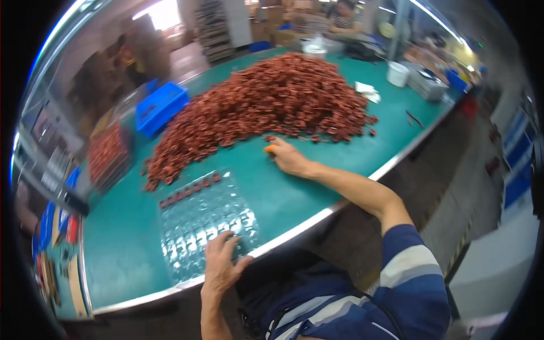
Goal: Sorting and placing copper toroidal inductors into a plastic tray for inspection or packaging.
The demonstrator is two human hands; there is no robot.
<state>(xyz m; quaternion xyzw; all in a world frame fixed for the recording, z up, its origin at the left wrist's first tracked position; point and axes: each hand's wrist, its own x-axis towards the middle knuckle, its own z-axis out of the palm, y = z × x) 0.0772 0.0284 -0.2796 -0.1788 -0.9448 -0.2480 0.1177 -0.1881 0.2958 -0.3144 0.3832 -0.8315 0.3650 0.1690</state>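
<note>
A clear plastic blister tray [214,212] lies on the green tabletop, with a row of small reddish-brown parts [188,192] along its far end. My left hand [222,263] rests at the tray's near edge, fingers spread and holding nothing. My right hand [292,158] reaches to the front of a large heap of the same reddish-brown parts [283,96]. An orange cover [270,148] shows on one of its digits. Its fingers are drawn together at a small part by the fingertips; the exact grip is blurred.
A blue bin [161,107] stands left of the heap, and a clear bag of parts [107,156] sits at the far left. Behind and right are white buckets [398,74], a white cloth [368,92] and a grey box [426,85]. A metal edge [323,215] borders the table. Another person [343,20] sits at the back.
</note>
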